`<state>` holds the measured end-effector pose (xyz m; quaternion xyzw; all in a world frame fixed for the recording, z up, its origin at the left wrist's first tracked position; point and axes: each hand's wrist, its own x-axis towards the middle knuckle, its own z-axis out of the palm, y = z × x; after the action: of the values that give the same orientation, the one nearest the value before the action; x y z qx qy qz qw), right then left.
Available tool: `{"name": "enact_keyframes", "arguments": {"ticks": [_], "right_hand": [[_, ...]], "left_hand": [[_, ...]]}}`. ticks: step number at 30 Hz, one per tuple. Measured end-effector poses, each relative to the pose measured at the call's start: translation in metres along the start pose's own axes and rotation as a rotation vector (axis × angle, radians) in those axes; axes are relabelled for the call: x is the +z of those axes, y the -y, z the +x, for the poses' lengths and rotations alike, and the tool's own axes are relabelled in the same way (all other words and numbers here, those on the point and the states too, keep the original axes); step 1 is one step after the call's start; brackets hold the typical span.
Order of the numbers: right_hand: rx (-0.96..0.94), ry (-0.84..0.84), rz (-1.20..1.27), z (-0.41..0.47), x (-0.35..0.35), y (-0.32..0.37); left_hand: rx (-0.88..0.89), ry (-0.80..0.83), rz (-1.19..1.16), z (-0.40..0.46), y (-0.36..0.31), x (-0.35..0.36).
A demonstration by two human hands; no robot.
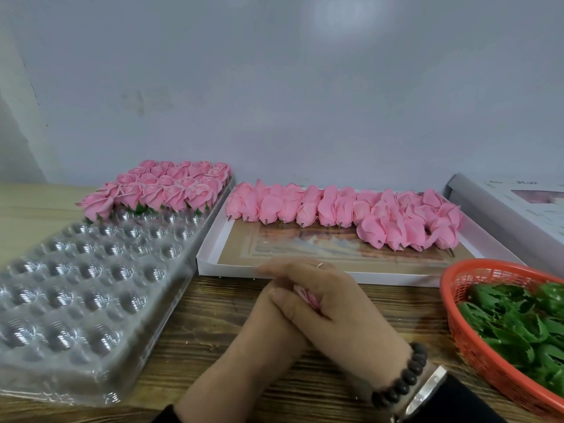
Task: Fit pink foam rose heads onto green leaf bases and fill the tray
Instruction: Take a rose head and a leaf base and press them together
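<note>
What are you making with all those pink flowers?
A person is putting together pink foam roses. Both hands, the left hand and the right hand, are wrapped around one pink rose head over the wooden table. Finished roses fill only the far rows of the clear plastic tray; the near cups are empty. More loose rose heads lie in the white box, and green leaves wait in the red basket.

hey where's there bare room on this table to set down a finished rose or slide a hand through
Bare wood lies near the table edge, between the hands and the orange basket, and in the narrow strip between the clear tray and the hands. The white box has open floor in its near left part. The far side is crowded with roses.
</note>
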<state>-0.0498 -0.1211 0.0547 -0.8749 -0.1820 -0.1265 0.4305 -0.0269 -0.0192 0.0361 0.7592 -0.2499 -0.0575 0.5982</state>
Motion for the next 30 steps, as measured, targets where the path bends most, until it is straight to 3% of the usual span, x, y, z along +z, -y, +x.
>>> {"name": "enact_keyframes", "arguments": {"ticks": [2, 6, 8, 11, 15, 24, 30], "right_hand": [[0.043, -0.061, 0.054, -0.002, -0.001, -0.002], [0.098, -0.195, 0.128, -0.006, 0.003, -0.005], [0.082, -0.315, 0.1, -0.005, 0.008, -0.003], [0.036, -0.421, 0.077, -0.003, 0.016, 0.0], [0.067, -0.349, -0.033, -0.002, 0.016, -0.002], [0.123, 0.073, 0.198, -0.003, 0.003, -0.01], [0.105, -0.072, 0.167, -0.005, -0.001, -0.013]], "left_hand": [[0.108, 0.014, 0.0, 0.0, -0.003, 0.0], [0.099, -0.147, 0.018, 0.003, 0.005, 0.003], [0.122, -0.233, 0.118, 0.005, 0.005, 0.005], [0.199, -0.225, 0.249, 0.004, 0.003, 0.01], [0.12, -0.182, -0.045, 0.004, -0.005, 0.016], [-0.058, 0.259, 0.305, 0.009, -0.002, -0.001], [0.071, 0.079, -0.045, 0.0, -0.008, -0.004]]}}
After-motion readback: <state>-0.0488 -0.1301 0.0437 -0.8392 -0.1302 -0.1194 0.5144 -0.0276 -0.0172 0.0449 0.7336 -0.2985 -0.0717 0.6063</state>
